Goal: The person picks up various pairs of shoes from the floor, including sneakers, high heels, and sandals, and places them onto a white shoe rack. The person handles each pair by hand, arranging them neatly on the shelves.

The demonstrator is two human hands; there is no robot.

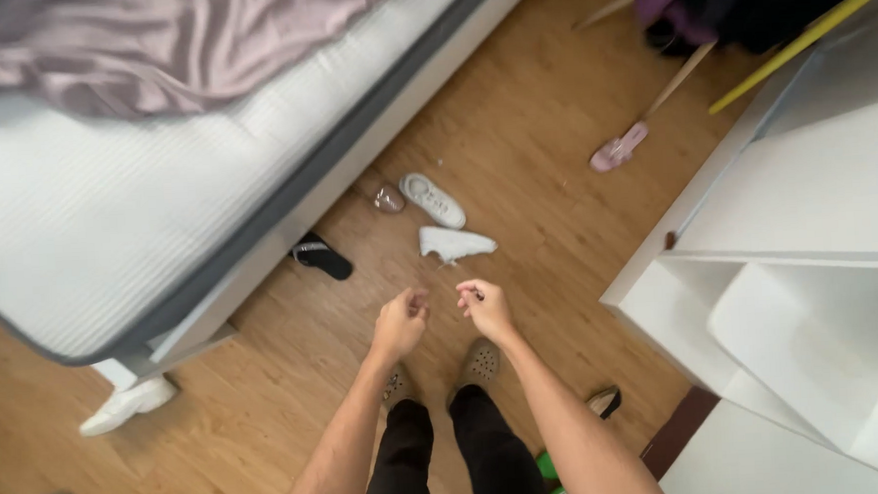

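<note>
Hanging over the wood floor (266, 386) w/ fingers curled loosely shut on nothing, left hand (401, 322) sits just beside right hand (484, 310), which pinches something too small to tell. Nearest ahead lie two white sneakers (456, 242), apart from both hands near the bed (107, 224); prob. light, soft uppers, stiff soles, best taken at heel or collar.

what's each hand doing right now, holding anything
Left hand: loosely curled, held above the wooden floor, nothing visible in it.
Right hand: fingers pinched together; whether they hold something small cannot be told.
</note>
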